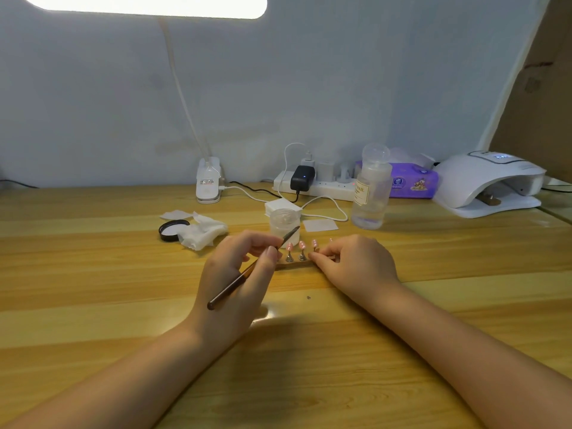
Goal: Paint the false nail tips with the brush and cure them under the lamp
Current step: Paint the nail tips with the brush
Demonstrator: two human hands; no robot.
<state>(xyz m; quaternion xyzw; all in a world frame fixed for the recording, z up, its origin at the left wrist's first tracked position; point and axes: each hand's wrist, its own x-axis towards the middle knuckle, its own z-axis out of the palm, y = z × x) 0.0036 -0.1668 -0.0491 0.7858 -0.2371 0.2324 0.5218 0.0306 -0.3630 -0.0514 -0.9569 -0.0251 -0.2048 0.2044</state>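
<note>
My left hand (238, 274) pinches a thin brown brush (230, 287) between thumb and fingers, its tip pointing up and right toward the nail tips. Several pink false nail tips (301, 245) stand on small metal stands on a wooden strip (294, 265) at the table's middle. My right hand (353, 264) grips the right end of that strip, fingers curled over it and hiding part of the row. The white curing lamp (489, 184) sits at the far right, with a holder lying inside its opening.
A small open jar (283, 222) stands just behind the nails, with its black lid (171, 230) and crumpled wipes (201, 232) to the left. A clear pump bottle (370, 190), power strip (322, 187), purple tissue pack (413, 181), cotton pads (320, 225) and desk lamp base (209, 181) line the back.
</note>
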